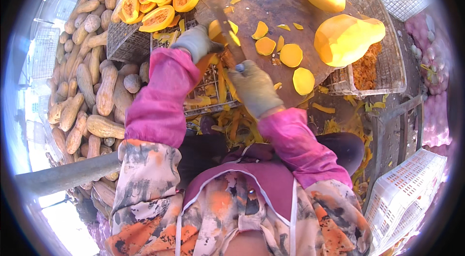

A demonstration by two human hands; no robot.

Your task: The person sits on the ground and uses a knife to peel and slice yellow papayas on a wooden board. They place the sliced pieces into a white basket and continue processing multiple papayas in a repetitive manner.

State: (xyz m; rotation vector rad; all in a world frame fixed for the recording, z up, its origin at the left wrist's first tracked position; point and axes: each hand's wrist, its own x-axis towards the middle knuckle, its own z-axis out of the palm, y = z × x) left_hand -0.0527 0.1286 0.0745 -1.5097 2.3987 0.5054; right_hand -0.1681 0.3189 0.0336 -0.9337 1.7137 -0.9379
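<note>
Right hand (253, 86): gloved, closed round handle of kitchen knife (229, 33); blurred.
Blade: pointing away and slightly left, across peeled squash chunk (215, 31); depth of cut cannot be told.
Squash chunk: at table's near-left edge, ahead and left of right-hand grip, just beside left fingers; yellow showing on both sides of blade.
Left hand (192, 43): gloved, back upward, at left side of chunk; fingers partly hidden, so cannot tell how far closed or whether gripping.
Squash slices (291, 55): yellow, roundish, lying flat and apart, right of knife.
Table (290, 11): brown, stained, strewn with scraps and seeds.
Peeled squashes (349, 40): two, whole, yellow, at table's right side.
Halved squashes (157, 18): heaped beyond left hand, orange flesh exposed.
Below hands: peelings (223, 84) on a slatted crate (213, 107).
Right of table: plastic crate (395, 69) holding orange pulp (366, 69).
Far left: large pile of unpeeled tan squashes (106, 90).
Far right: white crates (407, 198), pink mesh sacks (436, 115).
</note>
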